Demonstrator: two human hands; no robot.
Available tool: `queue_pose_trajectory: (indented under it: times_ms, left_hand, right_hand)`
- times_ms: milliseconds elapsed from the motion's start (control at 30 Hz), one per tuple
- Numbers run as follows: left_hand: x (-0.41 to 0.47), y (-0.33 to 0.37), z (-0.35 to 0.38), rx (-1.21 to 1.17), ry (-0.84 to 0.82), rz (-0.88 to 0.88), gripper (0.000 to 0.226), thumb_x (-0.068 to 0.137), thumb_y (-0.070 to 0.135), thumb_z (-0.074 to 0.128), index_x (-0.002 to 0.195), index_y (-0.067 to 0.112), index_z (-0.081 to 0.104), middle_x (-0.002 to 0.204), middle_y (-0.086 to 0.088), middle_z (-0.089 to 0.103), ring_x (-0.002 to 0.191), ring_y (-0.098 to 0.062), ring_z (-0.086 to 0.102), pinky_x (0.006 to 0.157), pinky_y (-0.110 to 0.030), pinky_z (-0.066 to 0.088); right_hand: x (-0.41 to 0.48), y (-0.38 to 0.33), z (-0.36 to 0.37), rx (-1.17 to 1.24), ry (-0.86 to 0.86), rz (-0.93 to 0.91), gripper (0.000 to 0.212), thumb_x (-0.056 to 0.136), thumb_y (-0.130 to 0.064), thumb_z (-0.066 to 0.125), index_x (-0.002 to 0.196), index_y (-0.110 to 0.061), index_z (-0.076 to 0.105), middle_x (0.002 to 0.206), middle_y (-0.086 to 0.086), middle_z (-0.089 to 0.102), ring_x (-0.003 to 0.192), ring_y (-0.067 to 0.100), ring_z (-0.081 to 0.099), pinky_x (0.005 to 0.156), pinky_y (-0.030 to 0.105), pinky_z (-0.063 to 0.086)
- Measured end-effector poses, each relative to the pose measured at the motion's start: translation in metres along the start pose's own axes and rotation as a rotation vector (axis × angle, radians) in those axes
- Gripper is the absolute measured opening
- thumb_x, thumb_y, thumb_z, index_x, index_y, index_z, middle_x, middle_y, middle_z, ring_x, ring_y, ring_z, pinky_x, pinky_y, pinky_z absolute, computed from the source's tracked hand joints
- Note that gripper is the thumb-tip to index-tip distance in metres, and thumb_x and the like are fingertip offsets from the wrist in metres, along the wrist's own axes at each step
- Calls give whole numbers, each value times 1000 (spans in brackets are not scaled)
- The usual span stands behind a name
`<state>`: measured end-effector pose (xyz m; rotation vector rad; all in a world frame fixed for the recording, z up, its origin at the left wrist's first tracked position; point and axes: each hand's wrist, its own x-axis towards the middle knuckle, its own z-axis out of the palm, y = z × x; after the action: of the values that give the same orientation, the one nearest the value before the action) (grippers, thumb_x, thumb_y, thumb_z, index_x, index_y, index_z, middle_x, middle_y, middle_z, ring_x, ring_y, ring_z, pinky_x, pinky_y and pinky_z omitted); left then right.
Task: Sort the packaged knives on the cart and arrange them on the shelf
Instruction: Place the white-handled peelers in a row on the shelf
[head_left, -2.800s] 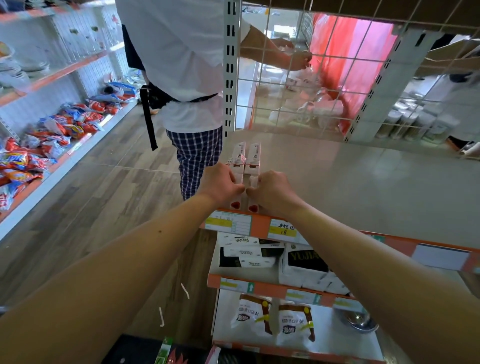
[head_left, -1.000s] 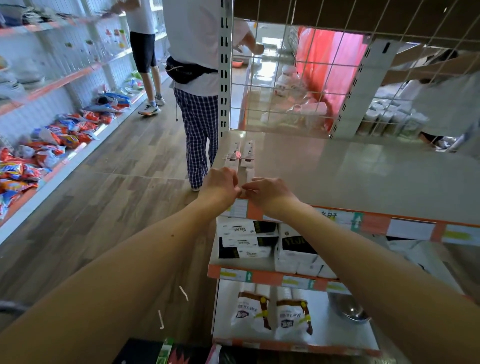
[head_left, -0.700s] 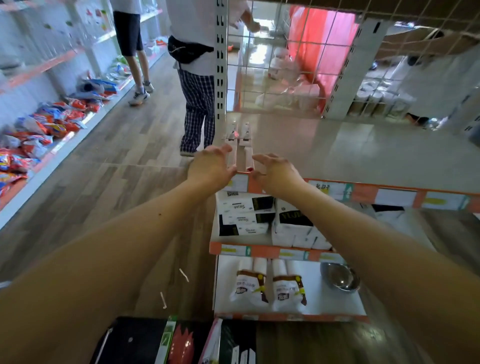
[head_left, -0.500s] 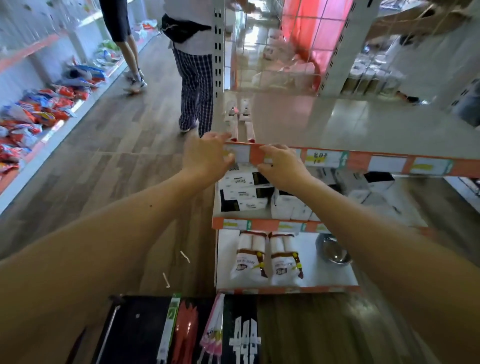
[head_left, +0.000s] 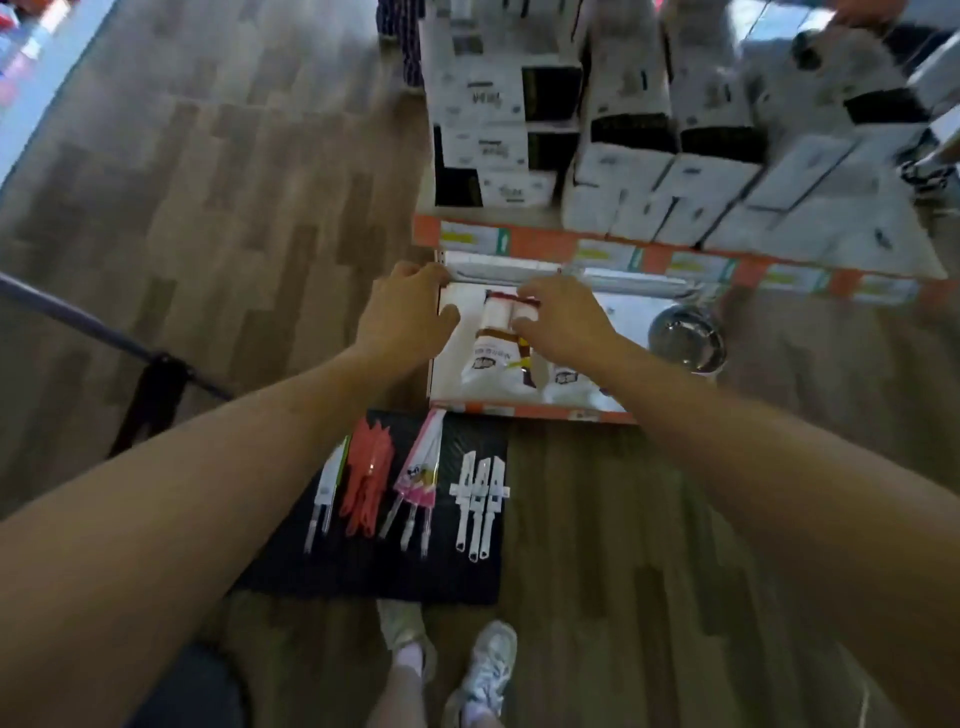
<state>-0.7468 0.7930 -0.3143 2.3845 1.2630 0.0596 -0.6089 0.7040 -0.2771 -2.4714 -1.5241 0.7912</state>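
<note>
Both empty: left hand (head_left: 405, 312) and right hand (head_left: 561, 317) hover past the far edge of the black flat-topped cart (head_left: 374, 571), fingers loosely curled. Red, pink and white packaged knives (head_left: 366, 478) lie on it, grouped by colour. Risk: grabbing across groups remixes them, and slick packs could slide off.

Black cart top (head_left: 374, 566) is seen below both grips, nearer the body. Packaged knives (head_left: 418, 480) are laid on it in four lots side by side. Lowest shelf (head_left: 449, 374) is seen under left grip (head_left: 402, 317) and right grip (head_left: 563, 325). White bags (head_left: 491, 358) are laid on it beneath right grip, steel bowl (head_left: 685, 338) to its right. White boxes (head_left: 649, 171) are stacked on shelf above (head_left: 556, 244), beyond both grips.
</note>
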Motion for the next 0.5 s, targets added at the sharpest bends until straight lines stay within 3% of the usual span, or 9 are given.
queue_pose_trajectory:
  times_ms: [67,233,500]
  left_hand:
    - [-5,-8,41,-33,-63,-46,36,85,34,49,117,18,52,113,-12,61,101,-31,59,77,-31,42]
    - [-25,-28,136,-172,-181,-155,37,89,24,55,123,10,55,121,-14,58,109,-28,56,90,-33,43]
    - [-41,-91,329,-195,-313,-237,30,91,20,55,120,10,55,118,-10,59,104,-20,53,81,-28,38]
  right_hand:
    - [2,18,37,5,-36,14,44,92,-22,53,133,-8,49,137,14,49,126,28,45,100,32,37]
    - [0,66,135,38,-124,109,38,94,-21,48,130,-8,51,133,12,51,121,28,48,101,37,40]
    - [16,161,324,281,-142,416,35,94,-22,52,127,-11,52,124,5,56,106,18,55,81,24,40]
